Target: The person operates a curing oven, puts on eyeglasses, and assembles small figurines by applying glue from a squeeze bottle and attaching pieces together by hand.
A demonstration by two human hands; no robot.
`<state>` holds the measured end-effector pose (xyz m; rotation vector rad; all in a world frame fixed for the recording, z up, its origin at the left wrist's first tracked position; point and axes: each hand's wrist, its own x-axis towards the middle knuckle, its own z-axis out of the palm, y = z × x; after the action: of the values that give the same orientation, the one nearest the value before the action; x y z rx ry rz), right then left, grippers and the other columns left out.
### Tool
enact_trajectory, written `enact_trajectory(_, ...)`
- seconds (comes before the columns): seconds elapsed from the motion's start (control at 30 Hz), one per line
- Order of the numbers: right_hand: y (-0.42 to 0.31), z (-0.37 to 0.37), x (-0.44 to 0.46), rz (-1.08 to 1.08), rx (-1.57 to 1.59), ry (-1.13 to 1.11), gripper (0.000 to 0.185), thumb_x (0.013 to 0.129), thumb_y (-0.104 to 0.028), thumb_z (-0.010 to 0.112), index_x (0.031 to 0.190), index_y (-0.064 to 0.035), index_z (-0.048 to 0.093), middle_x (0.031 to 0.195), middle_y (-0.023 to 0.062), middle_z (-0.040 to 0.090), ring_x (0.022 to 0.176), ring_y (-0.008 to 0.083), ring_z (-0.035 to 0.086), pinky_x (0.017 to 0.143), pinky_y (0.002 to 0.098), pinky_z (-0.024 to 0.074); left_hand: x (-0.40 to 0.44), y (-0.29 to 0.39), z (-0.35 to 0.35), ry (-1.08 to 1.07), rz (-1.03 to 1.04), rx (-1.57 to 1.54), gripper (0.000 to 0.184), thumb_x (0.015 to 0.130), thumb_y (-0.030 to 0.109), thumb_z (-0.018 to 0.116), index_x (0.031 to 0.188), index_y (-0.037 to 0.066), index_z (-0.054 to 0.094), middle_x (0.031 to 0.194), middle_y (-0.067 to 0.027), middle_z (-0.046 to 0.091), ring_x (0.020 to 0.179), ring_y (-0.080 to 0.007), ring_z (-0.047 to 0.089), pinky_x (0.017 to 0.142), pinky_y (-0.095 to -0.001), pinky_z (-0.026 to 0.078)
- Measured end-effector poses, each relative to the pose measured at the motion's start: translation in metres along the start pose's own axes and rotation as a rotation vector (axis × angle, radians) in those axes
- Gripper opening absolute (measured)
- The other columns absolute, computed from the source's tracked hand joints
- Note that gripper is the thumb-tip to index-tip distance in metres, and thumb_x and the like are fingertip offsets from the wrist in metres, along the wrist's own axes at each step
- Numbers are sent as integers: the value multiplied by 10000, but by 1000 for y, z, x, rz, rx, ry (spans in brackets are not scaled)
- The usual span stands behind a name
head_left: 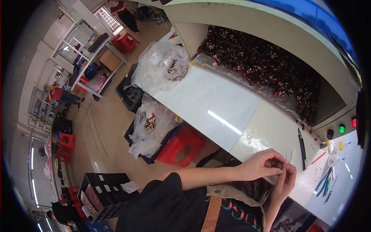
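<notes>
My left hand (264, 164) and my right hand (285, 181) meet over the near edge of the white worktable (216, 104). Their fingertips pinch a small dark piece with a reddish tint (279, 165); it is too small and covered to tell its kind. Just beyond the fingers a thin whitish strip (290, 156) shows on the table. A black utility knife (302, 150) lies a little to the right. Farther right are a red stick (318, 157), blue-handled pliers (322, 181), a green-handled tool (327, 186) and a small needle-tipped bottle (335, 159).
A hooded bay (181, 31) holds a heap of small dark, red and beige pieces (262, 62). Lit buttons (341, 128) sit at its right end. Plastic bags (160, 65), a red stool (181, 145) and black crates (104, 193) stand leftward. Other people (62, 94) are farther off.
</notes>
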<state>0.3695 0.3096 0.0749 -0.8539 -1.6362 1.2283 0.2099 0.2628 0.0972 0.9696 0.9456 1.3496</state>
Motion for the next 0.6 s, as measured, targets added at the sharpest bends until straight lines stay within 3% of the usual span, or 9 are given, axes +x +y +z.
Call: enact_trajectory(0.6,-1,0,1,-9,-11,-11,79,923,19,469,993,12,504,984,77,508,898,147,508,835,250,411,1,2,0,-5,-9,2,327,873,87,648,1169,0,540,1130,-81,515,1073,-167,542,943,-310,479)
